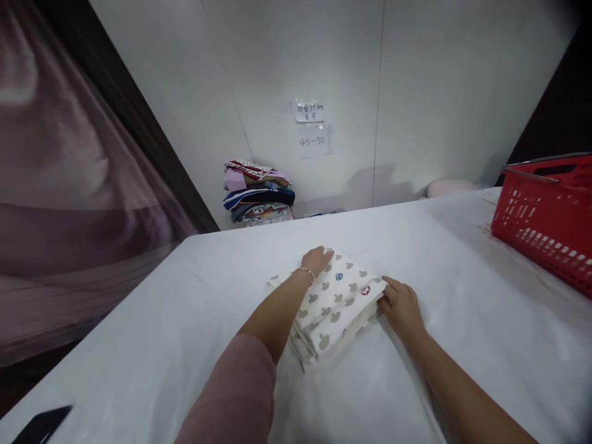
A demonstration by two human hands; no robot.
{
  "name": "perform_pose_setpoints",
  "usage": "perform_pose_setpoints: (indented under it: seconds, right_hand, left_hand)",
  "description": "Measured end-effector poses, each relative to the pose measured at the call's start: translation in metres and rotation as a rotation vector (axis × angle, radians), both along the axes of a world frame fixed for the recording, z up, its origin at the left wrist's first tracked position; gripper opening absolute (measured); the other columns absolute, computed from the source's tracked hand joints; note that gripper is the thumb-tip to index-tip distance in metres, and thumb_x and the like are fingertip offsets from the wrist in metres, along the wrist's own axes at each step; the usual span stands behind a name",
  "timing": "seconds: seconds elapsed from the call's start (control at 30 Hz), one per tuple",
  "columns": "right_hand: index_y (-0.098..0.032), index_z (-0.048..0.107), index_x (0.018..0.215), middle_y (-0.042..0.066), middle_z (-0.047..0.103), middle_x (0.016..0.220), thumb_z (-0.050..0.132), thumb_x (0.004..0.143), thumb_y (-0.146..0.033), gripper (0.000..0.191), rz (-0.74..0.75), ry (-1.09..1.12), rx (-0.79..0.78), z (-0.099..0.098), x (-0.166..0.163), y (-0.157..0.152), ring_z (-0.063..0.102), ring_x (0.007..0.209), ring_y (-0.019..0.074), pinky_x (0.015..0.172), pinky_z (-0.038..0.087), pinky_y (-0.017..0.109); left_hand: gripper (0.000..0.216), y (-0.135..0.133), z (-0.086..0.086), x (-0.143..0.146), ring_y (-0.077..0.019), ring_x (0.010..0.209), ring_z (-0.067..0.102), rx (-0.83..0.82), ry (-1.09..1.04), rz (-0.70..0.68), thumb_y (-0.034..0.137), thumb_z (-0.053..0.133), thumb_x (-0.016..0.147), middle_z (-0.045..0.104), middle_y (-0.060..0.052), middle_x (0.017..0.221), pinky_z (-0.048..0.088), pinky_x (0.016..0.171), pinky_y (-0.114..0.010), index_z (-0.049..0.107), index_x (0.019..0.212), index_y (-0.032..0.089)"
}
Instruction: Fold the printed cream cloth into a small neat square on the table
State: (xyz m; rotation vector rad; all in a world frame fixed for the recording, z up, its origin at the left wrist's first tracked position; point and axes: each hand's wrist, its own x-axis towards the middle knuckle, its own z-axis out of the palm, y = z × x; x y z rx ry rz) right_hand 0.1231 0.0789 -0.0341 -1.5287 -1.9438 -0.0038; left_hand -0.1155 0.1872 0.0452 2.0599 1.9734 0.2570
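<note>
A folded white cloth (pixel 340 299) printed with grey mushroom shapes lies at a slant on the white-covered table. One blue and one red motif also show on it. At its far corner, my left hand (pixel 317 260), with a bracelet at the wrist, has its fingers closed over the fabric edge. My right hand (pixel 403 306) grips the right corner, thumb underneath or at the side and fingers on the edge. Several layers show along the cloth's near and left edges. Parts of the fingertips of both hands are hidden by the fabric.
A red plastic basket (pixel 548 216) stands on the table's right side. Beyond the far edge is a stack of folded clothes (pixel 259 194) by the wall. Handwritten paper labels (pixel 314 140) hang there. A pinkish curtain (pixel 69 185) hangs left; a dark flat object (pixel 44 425) lies near left.
</note>
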Motion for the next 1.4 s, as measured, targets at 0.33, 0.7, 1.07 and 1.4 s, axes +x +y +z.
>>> perform_pose_setpoints:
  seconds: [0.33,0.7,1.07,1.4]
  right_hand:
    - [-0.025,0.067,0.101,0.005,0.058,0.125,0.042,0.081,-0.020,0.032,0.037,0.215,0.019,0.009,0.004,0.001,0.049,0.119,0.0240,0.102,0.034,0.045]
    - [-0.026,0.070,0.098,0.002,0.067,0.108,0.043,0.075,-0.014,0.037,0.056,0.370,-0.040,0.010,0.005,0.009,0.058,0.102,0.0190,0.093,0.044,0.034]
    - [-0.027,0.064,0.113,0.001,0.064,0.115,0.042,0.079,-0.014,0.042,0.082,0.356,-0.098,0.009,0.007,0.008,0.055,0.108,0.0192,0.094,0.043,0.034]
    - [-0.025,0.067,0.098,0.001,0.066,0.100,0.047,0.075,-0.017,0.032,-0.005,0.346,-0.194,0.018,0.003,0.003,0.059,0.088,0.0183,0.079,0.046,0.030]
  left_hand:
    - [0.051,0.039,-0.017,0.012,-0.0289,0.103,0.060,0.005,0.079,0.097,0.053,0.037,0.090,0.063,-0.020,0.112,0.043,0.078,-0.034,0.057,0.106,0.010]
    - [0.058,0.028,-0.011,0.003,-0.0279,0.104,0.059,-0.034,0.119,0.045,0.061,0.025,0.089,0.065,-0.015,0.110,0.044,0.080,-0.035,0.061,0.102,0.017]
    - [0.060,0.006,-0.015,-0.021,-0.0265,0.098,0.058,0.066,0.154,-0.090,0.063,0.026,0.090,0.064,-0.014,0.103,0.041,0.082,-0.034,0.057,0.101,0.013]
    - [0.058,-0.055,0.001,-0.005,-0.0275,0.132,0.033,0.215,0.057,-0.208,0.054,0.034,0.092,0.039,-0.012,0.144,0.020,0.110,-0.040,0.041,0.135,0.017]
